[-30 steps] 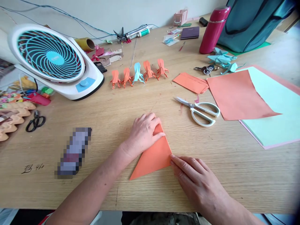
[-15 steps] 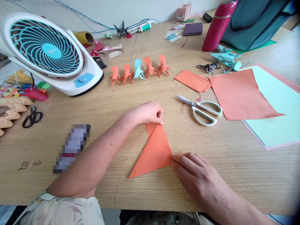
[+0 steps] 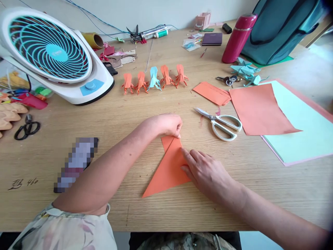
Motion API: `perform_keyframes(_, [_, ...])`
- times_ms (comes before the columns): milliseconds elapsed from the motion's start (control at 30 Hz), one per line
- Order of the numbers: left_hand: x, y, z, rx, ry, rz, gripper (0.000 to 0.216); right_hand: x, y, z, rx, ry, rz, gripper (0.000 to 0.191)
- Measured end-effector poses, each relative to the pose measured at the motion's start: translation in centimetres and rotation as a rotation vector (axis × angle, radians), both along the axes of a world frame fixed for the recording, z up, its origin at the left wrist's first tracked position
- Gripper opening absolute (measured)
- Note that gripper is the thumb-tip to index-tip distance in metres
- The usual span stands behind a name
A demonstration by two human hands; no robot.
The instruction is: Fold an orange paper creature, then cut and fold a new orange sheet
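A folded orange paper triangle (image 3: 166, 172) lies on the wooden table (image 3: 130, 114) in front of me. My left hand (image 3: 169, 124) pinches the paper's top corner with curled fingers. My right hand (image 3: 204, 170) rests on the triangle's right side, its fingers stretched flat and pressing along the fold. White-handled scissors (image 3: 221, 123) lie just right of my left hand.
A row of small orange and blue folded paper figures (image 3: 154, 79) stands behind. Orange sheets (image 3: 257, 107) and a pale green sheet (image 3: 299, 125) lie at right. A white and blue fan (image 3: 52, 55) stands at left, with black scissors (image 3: 26, 128) near it. A red flask (image 3: 238, 38) and teal bag (image 3: 281, 27) stand at the back right.
My left hand lifted off the paper's face and now pinches its top corner. My right hand slid up from the right corner onto the triangle's right edge.
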State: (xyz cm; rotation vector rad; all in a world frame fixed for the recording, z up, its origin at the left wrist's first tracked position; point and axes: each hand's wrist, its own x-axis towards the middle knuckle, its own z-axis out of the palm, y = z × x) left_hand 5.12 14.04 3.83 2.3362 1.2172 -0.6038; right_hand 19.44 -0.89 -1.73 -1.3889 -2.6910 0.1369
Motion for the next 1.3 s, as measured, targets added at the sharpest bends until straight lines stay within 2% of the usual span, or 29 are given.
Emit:
perform_keyframes(100, [0.2, -0.2, 0.3, -0.004, 0.019, -0.002, 0.011, -0.6, 0.5, 0.1, -0.039, -0.047, -0.063, 0.039])
perform_keyframes(233, [0.2, -0.1, 0.3, 0.005, 0.026, -0.010, 0.010, -0.7, 0.4, 0.2, -0.046, -0.078, -0.073, 0.039])
perform_keyframes(500, [0.1, 0.3, -0.3, -0.015, -0.014, 0.005, 0.010, 0.5, -0.7, -0.6, 0.063, -0.031, -0.030, 0.032])
perform_keyframes(767, [-0.1, 0.8, -0.7, -0.032, -0.011, 0.016, 0.012, 1.8, -2.7, -0.5, 0.097, 0.021, 0.041, 0.030])
perform_keyframes(1033, [-0.2, 1.4, -1.1, -0.039, -0.005, -0.011, 0.013, 2.9, -4.8, -0.6, 0.107, 0.098, 0.089, 0.029])
perform_keyframes(1300, [-0.3, 1.9, -1.5, -0.053, -0.010, -0.013, 0.014, 3.7, -6.0, -0.3, 0.028, 0.134, 0.127, 0.028])
